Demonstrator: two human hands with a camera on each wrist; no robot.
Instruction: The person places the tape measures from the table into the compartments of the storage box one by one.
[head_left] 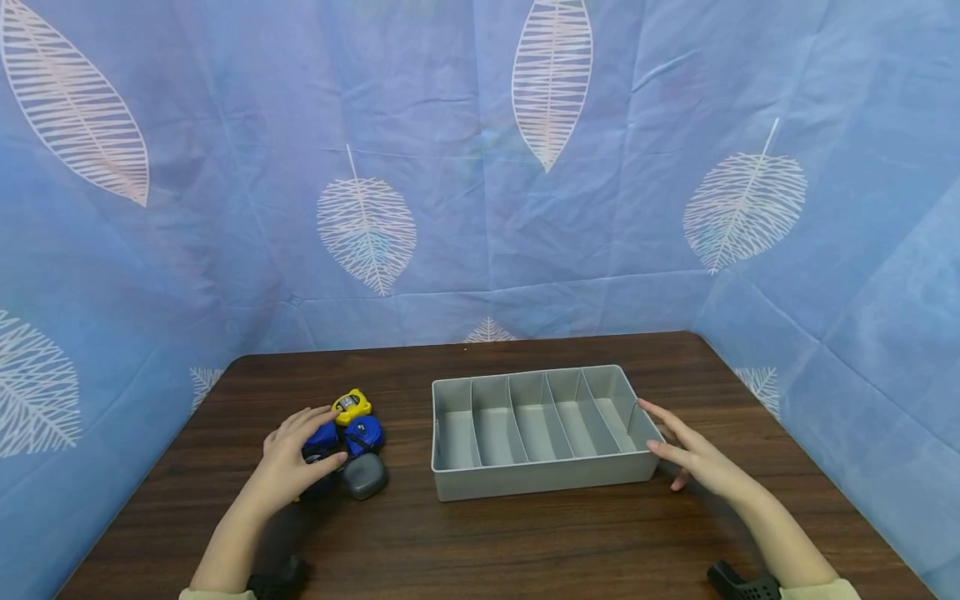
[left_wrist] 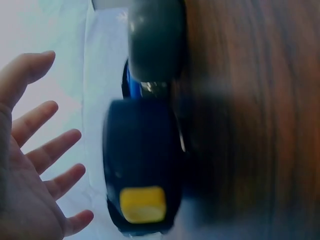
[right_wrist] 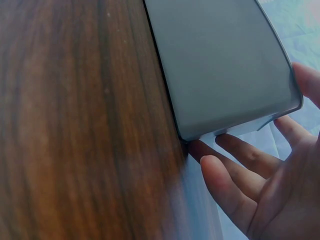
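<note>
My left hand [head_left: 291, 457] hovers over a cluster of tape measures at the left of the table, its fingers spread and nothing gripped. A yellow tape measure [head_left: 352, 406], a blue tape measure [head_left: 364, 435] and a dark grey rounded case [head_left: 365, 476] show beside it. Another blue tape measure [head_left: 321, 438] is partly hidden behind the hand. Close up in the left wrist view is a dark tape measure [left_wrist: 142, 150] with a yellow button. My right hand [head_left: 701, 458] touches the right end of a grey divided tray [head_left: 543, 481] with extended fingers.
Several thin dividers split the tray into narrow compartments. Both stand on a dark wood-grain table [head_left: 495, 550] with rounded far corners. A blue cloth [head_left: 442, 225] with white leaf prints hangs behind and at the sides.
</note>
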